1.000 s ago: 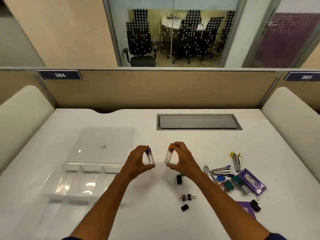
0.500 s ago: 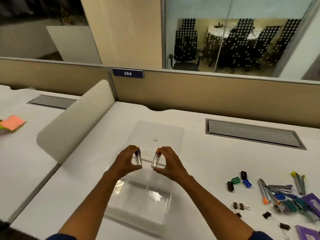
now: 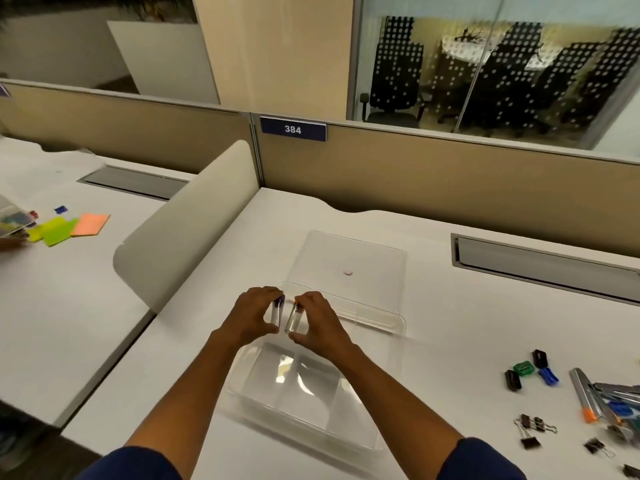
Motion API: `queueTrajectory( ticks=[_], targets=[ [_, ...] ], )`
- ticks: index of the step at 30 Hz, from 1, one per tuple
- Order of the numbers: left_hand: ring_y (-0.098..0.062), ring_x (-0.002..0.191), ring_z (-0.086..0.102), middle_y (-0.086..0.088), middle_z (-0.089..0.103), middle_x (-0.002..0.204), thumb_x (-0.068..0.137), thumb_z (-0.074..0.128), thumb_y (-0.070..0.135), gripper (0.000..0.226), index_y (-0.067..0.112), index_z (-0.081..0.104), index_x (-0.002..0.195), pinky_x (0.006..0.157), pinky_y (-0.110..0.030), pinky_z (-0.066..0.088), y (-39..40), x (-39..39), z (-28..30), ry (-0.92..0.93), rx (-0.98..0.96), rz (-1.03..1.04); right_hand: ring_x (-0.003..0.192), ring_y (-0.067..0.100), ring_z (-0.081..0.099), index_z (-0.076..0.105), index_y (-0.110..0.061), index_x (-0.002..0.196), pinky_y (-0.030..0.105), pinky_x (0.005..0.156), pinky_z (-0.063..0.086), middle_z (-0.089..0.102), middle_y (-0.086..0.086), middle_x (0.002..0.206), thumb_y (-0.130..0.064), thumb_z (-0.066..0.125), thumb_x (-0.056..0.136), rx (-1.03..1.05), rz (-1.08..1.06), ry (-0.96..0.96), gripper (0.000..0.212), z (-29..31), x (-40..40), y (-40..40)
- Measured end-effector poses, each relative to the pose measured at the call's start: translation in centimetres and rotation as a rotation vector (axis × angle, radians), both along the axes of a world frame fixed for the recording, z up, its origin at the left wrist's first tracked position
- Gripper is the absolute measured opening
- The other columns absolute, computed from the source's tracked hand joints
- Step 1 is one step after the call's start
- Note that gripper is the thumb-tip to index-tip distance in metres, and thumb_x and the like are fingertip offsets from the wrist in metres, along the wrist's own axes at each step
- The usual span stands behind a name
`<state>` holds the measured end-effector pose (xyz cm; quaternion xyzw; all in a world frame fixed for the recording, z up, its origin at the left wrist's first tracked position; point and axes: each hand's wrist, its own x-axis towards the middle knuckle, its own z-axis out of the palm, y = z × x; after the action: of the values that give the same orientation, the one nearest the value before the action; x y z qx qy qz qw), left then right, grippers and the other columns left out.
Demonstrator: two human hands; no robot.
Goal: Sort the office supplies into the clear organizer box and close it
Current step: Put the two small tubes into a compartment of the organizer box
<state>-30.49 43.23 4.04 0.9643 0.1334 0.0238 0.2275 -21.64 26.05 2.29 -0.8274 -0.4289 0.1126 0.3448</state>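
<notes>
The clear organizer box (image 3: 353, 424) lies open on the white desk, its lid (image 3: 349, 258) folded back flat behind it. My left hand (image 3: 251, 315) pinches a small clear vial with a purple cap (image 3: 277, 311). My right hand (image 3: 317, 323) pinches a similar vial with an orange cap (image 3: 294, 317). Both vials are held upright side by side over the box's far left compartment. Loose supplies lie at the right: a green sharpener (image 3: 522, 367), black clips (image 3: 530, 431), staplers (image 3: 585, 393).
A grey cable hatch (image 3: 540, 261) is set in the desk at the back right. A cream divider (image 3: 187, 230) bounds the desk on the left. Beyond it, the neighbouring desk holds coloured sticky notes (image 3: 74, 226). A beige partition stands behind.
Both hands carried the vials left from the middle of the desk to above the box, and drew closer together. The view swung left with them.
</notes>
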Motion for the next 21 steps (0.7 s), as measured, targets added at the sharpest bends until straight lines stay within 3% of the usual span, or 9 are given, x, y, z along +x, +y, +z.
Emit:
queueTrajectory(
  ticks=[5, 11, 14, 17, 21],
  targets=[
    [-0.024, 0.127, 0.047, -0.001, 0.056, 0.136, 0.066, 0.086, 0.026, 0.071, 0.019, 0.055, 0.129, 0.109, -0.039, 0.035, 0.3, 0.5, -0.2, 0.028, -0.02, -0.033, 0.112, 0.023, 0.05, 0.051, -0.011, 0.127, 0.031, 0.095, 0.044, 0.049, 0.007, 0.128, -0.029, 0.078, 0.073, -0.043, -0.012, -0.025, 0.063, -0.4, 0.0, 0.4],
    [-0.024, 0.135, 0.041, -0.005, 0.046, 0.146, 0.067, 0.085, 0.034, 0.084, 0.017, 0.046, 0.14, 0.114, -0.038, 0.029, 0.0, 1.1, 0.3, 0.006, -0.114, -0.071, 0.123, 0.023, 0.044, 0.044, -0.014, 0.138, 0.032, 0.103, 0.039, 0.044, 0.008, 0.138, -0.04, 0.08, 0.071, -0.032, -0.015, -0.039, 0.08, 0.1, 0.4, -1.3],
    [-0.024, 0.132, 0.044, -0.007, 0.05, 0.143, 0.069, 0.083, 0.035, 0.08, 0.014, 0.048, 0.138, 0.108, -0.029, 0.028, -1.0, 1.7, 1.1, -0.049, -0.134, -0.087, 0.123, 0.022, 0.043, 0.041, -0.016, 0.14, 0.032, 0.104, 0.04, 0.043, 0.007, 0.139, -0.039, 0.079, 0.072, -0.008, -0.082, -0.063, 0.081, 0.7, 0.9, -3.5],
    [-0.023, 0.134, 0.043, -0.004, 0.048, 0.144, 0.074, 0.075, 0.046, 0.076, 0.017, 0.047, 0.138, 0.109, -0.031, 0.03, -2.9, 3.1, 1.6, -0.09, -0.131, -0.099, 0.126, 0.024, 0.042, 0.039, -0.016, 0.142, 0.032, 0.106, 0.038, 0.043, 0.008, 0.14, -0.038, 0.078, 0.073, 0.008, -0.172, -0.103, 0.083, 1.0, 1.5, -6.5],
    [-0.021, 0.133, 0.043, -0.003, 0.05, 0.143, 0.08, 0.07, 0.045, 0.066, 0.017, 0.05, 0.137, 0.108, -0.028, 0.03, -7.5, 5.7, 2.1, -0.115, -0.144, -0.145, 0.128, 0.024, 0.042, 0.038, -0.014, 0.143, 0.031, 0.107, 0.035, 0.044, 0.009, 0.142, -0.038, 0.076, 0.075, 0.03, -0.313, -0.123, 0.082, 1.6, 2.6, -11.4]
  ],
)
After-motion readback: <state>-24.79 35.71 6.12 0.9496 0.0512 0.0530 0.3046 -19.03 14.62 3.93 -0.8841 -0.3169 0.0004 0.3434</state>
